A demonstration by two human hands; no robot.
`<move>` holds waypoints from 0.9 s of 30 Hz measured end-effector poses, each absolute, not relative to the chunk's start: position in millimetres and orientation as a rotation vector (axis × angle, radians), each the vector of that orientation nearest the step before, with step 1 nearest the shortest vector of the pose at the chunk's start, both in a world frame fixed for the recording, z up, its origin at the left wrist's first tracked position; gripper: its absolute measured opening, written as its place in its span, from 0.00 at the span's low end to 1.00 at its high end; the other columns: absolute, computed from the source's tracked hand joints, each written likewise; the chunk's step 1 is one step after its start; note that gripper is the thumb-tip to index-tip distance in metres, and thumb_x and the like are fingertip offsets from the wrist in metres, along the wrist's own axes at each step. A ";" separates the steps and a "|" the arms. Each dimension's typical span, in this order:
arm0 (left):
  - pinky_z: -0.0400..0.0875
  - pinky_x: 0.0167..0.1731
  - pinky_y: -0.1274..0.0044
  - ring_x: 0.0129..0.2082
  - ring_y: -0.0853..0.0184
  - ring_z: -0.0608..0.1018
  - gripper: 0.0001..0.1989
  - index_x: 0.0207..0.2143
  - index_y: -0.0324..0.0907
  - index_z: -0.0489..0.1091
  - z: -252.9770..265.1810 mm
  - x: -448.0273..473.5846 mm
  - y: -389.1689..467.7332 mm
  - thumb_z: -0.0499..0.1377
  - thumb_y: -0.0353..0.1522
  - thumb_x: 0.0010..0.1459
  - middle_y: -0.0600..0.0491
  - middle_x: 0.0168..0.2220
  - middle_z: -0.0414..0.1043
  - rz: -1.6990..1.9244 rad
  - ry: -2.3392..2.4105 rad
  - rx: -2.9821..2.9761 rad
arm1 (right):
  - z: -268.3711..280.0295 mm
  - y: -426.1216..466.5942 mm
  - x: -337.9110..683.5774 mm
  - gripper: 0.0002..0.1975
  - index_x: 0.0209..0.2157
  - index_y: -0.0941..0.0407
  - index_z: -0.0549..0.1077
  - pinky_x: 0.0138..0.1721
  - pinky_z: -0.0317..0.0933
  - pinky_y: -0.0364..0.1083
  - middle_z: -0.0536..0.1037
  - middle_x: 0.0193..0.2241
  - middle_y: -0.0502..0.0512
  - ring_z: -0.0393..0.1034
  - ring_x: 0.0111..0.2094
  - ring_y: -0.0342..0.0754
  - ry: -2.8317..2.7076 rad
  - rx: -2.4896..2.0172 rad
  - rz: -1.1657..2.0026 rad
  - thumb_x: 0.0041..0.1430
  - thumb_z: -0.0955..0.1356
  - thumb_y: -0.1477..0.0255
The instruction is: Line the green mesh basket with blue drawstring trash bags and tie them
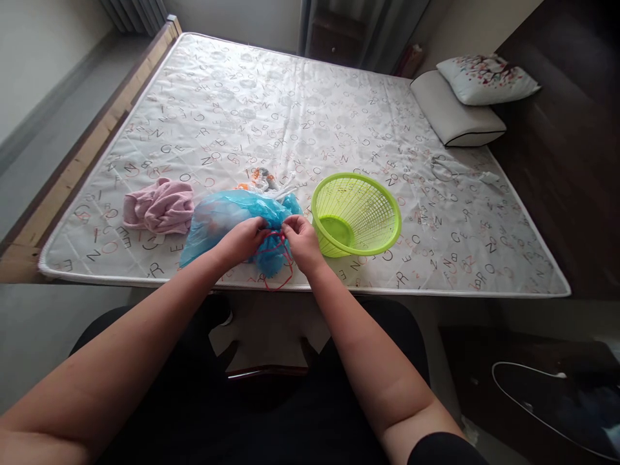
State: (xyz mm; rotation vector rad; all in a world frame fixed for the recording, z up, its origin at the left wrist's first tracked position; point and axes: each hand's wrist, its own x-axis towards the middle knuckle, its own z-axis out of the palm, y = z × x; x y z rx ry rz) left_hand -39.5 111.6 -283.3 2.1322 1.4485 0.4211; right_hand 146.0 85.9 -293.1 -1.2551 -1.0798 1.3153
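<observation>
A filled blue plastic bag (217, 216) lies at the front edge of the mattress, its gathered neck between my hands. A thin red drawstring (289, 276) loops around the neck and hangs down over the mattress edge. My left hand (245, 239) pinches the red drawstring from the left side. On the other side, my right hand (301, 242) has its thumb and fingers closed on the same drawstring, close to the neck. Right beside that hand stands a green plastic basket (356, 248) with mesh walls; its bottom shows bare. Behind the bag lie crumpled clear and orange plastic bags (266, 182).
A pink cloth (159, 206) lies bunched left of the blue bag. The letter-patterned mattress (271, 110) stretches away on its wooden frame (121, 119). Two pillows, one a floral cushion (487, 77), sit at the far right. A white cable (508, 381) lies at lower right.
</observation>
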 end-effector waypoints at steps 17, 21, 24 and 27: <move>0.81 0.43 0.65 0.36 0.58 0.83 0.13 0.40 0.41 0.71 -287.0 -30.4 103.8 0.66 0.41 0.64 0.49 0.36 0.79 0.857 1.229 1.118 | -287.5 84.4 160.2 0.07 0.35 0.53 0.70 0.41 0.65 0.49 0.77 0.34 0.49 0.71 0.36 0.47 -1.542 -1.340 1.420 0.63 0.72 0.68; 0.81 0.35 0.69 0.32 0.61 0.82 0.23 0.42 0.41 0.73 -288.4 -30.2 107.4 0.75 0.45 0.54 0.49 0.35 0.79 0.868 1.176 0.882 | -293.1 88.5 159.4 0.08 0.36 0.53 0.71 0.39 0.67 0.46 0.76 0.31 0.46 0.71 0.33 0.44 -1.200 -1.254 1.561 0.61 0.74 0.69; 0.76 0.31 0.72 0.30 0.63 0.78 0.20 0.43 0.42 0.74 -287.7 -35.0 111.3 0.70 0.47 0.57 0.50 0.34 0.78 0.828 1.239 1.048 | -291.5 90.6 160.1 0.15 0.38 0.52 0.68 0.39 0.70 0.45 0.75 0.30 0.44 0.73 0.32 0.43 -0.864 -1.123 1.660 0.57 0.77 0.68; 0.70 0.34 0.73 0.30 0.63 0.74 0.14 0.36 0.43 0.74 -284.2 -42.9 114.4 0.65 0.44 0.60 0.51 0.31 0.75 0.714 1.407 1.584 | -290.6 91.5 159.5 0.22 0.40 0.50 0.65 0.36 0.73 0.45 0.76 0.31 0.44 0.74 0.32 0.43 -0.684 -1.042 1.696 0.55 0.80 0.65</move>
